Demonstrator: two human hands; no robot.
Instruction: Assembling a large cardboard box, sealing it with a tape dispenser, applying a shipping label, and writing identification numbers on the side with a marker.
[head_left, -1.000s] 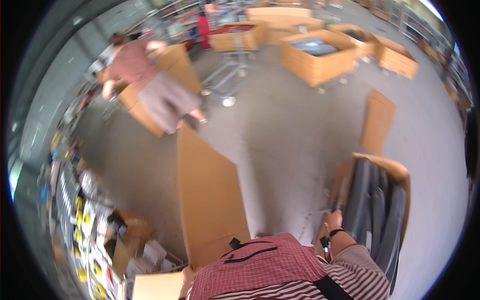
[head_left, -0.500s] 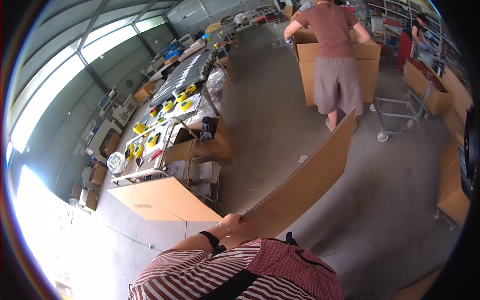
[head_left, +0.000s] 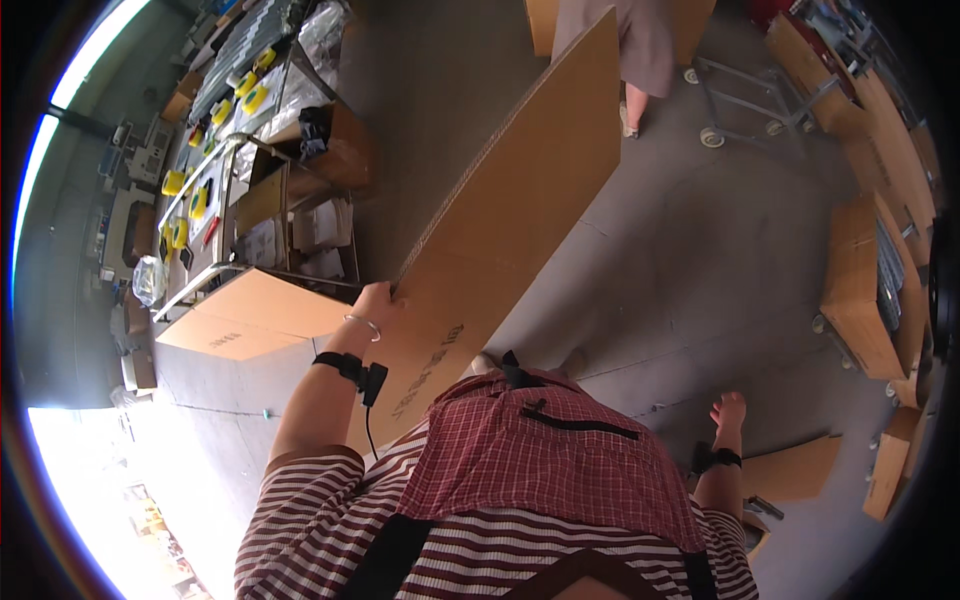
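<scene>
A large flat sheet of brown cardboard [head_left: 520, 190] stands on edge at a slant in front of me. My left hand [head_left: 376, 303] is closed over its upper edge near my body; a bracelet and a black wrist strap show behind the hand. Dark printing marks the sheet's near part. Off to my right side, my right hand [head_left: 729, 410] hangs in the air with its fingers loosely parted and nothing in them. Below that hand a cardboard piece [head_left: 800, 468] lies on the floor.
On the left stands a metal-framed workbench [head_left: 190, 290] with several yellow tape rolls [head_left: 254, 98]. A cardboard panel [head_left: 250, 318] leans at its near end. Ahead, another person [head_left: 648, 50] stands beyond my sheet. A wheeled metal cart [head_left: 745, 100] and cardboard boxes [head_left: 850, 285] line the right.
The view has tipped downward. My left hand still grips the cardboard sheet, more of which shows now, printing included. My right hand has come into view at the right.
</scene>
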